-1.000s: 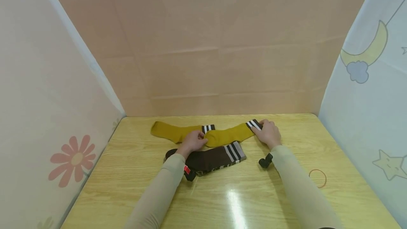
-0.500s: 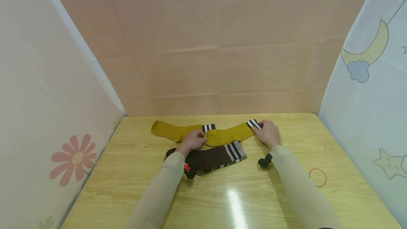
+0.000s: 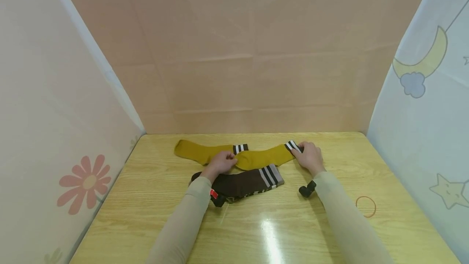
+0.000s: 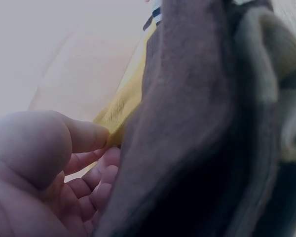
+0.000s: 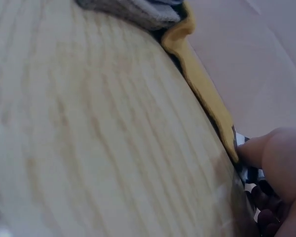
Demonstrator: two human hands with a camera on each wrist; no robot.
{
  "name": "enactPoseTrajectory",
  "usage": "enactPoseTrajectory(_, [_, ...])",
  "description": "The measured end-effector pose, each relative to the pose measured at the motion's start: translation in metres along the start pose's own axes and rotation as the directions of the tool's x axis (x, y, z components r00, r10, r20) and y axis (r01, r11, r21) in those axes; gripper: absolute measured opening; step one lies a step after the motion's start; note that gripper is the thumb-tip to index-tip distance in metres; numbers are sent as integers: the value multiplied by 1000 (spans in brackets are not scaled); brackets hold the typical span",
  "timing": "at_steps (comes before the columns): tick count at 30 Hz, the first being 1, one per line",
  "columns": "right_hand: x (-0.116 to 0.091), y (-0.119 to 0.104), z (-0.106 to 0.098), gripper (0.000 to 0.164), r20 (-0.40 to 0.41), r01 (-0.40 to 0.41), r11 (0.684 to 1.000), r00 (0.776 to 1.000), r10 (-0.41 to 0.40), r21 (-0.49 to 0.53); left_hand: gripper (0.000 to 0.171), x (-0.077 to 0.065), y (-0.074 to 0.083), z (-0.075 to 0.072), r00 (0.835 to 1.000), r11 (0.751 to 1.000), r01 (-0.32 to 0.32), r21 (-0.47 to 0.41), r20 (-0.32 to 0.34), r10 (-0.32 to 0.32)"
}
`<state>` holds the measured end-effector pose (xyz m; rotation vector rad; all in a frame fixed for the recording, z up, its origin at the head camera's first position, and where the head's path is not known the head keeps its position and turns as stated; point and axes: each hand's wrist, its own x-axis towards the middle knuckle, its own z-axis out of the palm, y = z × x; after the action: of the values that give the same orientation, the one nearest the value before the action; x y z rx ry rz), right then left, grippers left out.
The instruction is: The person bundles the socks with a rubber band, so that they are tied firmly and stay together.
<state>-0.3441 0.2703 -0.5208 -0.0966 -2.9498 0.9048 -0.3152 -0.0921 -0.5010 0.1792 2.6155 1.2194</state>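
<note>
A mustard-yellow sock (image 3: 261, 158) with a black-and-white striped cuff lies across the table between both hands. At its toe end, my left hand (image 3: 221, 162) pinches the fabric between thumb and fingers, as the left wrist view also shows. The striped cuff is gripped by my right hand (image 3: 309, 158), thumb on the near side. A second yellow sock (image 3: 199, 150) lies behind the left hand, its striped cuff next to the first sock's toe. Nearer to me, dark brown socks (image 3: 243, 183) with grey striped cuffs lie partly under my left wrist.
The wooden table (image 3: 146, 215) ends at a beige backdrop (image 3: 253, 72), with pale printed panels at both sides. A thin reddish ring (image 3: 366, 207) lies near the right forearm. Light glares off the tabletop near the front.
The right hand and the cuff it holds have shifted very slightly toward me. The left hand and the other socks look unchanged.
</note>
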Motion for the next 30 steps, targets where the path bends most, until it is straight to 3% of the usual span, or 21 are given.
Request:
enactPoseTrajectory(14, [-5,8,-3,44,-4,78,974,997,-79,213,14,-1,-3,-1,1000,998,-10,-56,18,11])
enactPoseTrajectory(21, [-8,10,-4,51,22,25,944,999,-34,330,14,-1,-3,0,1000,998,-14,-67,-6,14])
enactPoseTrajectory(30, [-8,16,-2,50,-67,16,887,998,17,462,15,-2,-7,1,1000,994,-6,-111,-19,4])
